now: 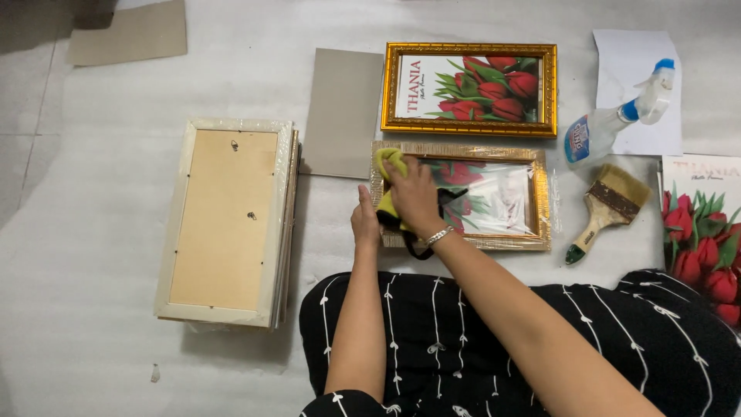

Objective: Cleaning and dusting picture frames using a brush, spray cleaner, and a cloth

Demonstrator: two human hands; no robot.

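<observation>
Two hands at frame (461,196) on floor, long axis 3-to-9 o'clock. Right hand (413,197) presses yellow cloth (390,161) on glass, left end. Left hand (365,222) flat, fingers together, braces 9 o'clock edge. Unwiped glass toward 3 o'clock.

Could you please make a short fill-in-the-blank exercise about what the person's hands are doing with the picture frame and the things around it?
1. The right hand presses a ______ cloth on the glass of the nearer gold frame.
2. The left hand rests on that frame's ______ edge.
3. The paintbrush lies just below the ______ bottle.
4. The stack of frames on the left lies with its backs facing ______.

Missing words: yellow; left; spray; up
</observation>
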